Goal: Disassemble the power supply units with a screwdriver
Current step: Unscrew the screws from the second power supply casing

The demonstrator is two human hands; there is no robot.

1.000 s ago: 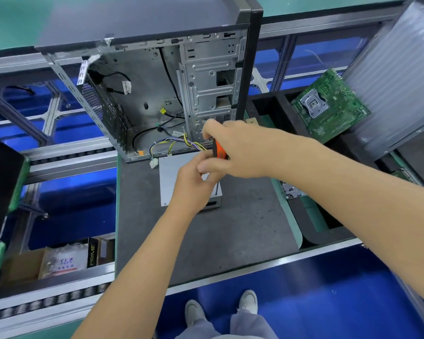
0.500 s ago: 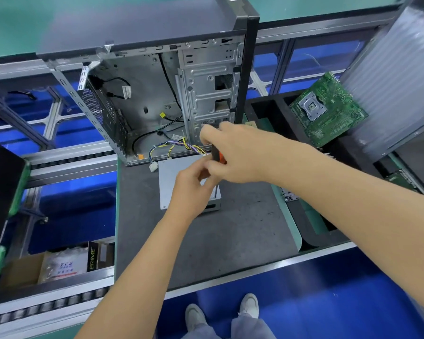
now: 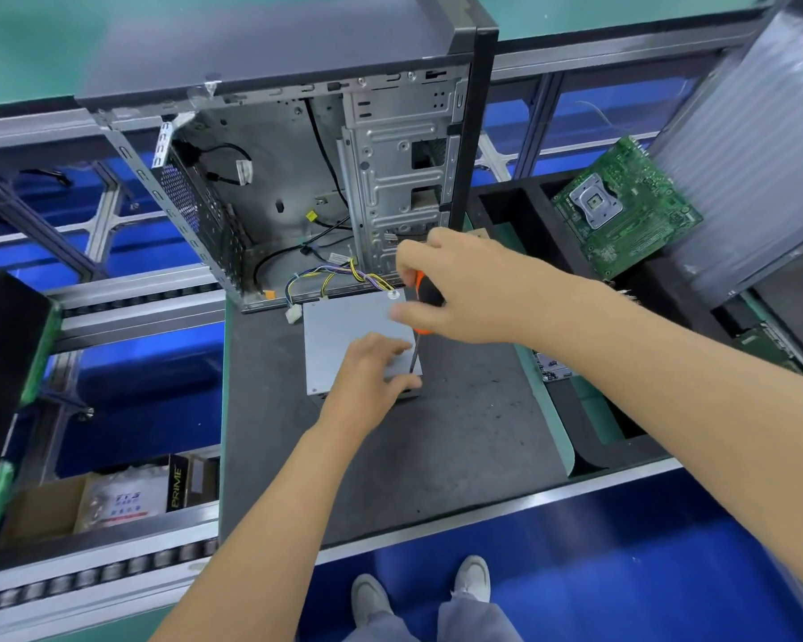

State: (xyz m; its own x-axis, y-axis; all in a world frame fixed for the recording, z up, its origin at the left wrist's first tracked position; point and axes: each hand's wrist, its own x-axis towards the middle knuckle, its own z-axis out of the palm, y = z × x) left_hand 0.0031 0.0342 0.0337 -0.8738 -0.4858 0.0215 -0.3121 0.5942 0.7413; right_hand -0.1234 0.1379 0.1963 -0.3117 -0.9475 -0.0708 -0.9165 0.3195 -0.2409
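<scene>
A grey power supply unit lies flat on the dark mat, its coloured cable bundle running back into the open computer case. My right hand grips the orange-and-black handle of a screwdriver; the thin shaft points down to the unit's near right corner. My left hand rests on the unit's near right part, fingers spread on the lid and thumb on the front edge. A screw head shows at the unit's far right corner.
The dark work mat has a conveyor rail along its front. A green motherboard leans in a black tray at the right, beside a ribbed grey panel. A cardboard box sits lower left. My shoes are visible below.
My left hand has come down from the screwdriver handle onto the unit's near right part. My right hand has lifted a little, so the screwdriver shaft now shows.
</scene>
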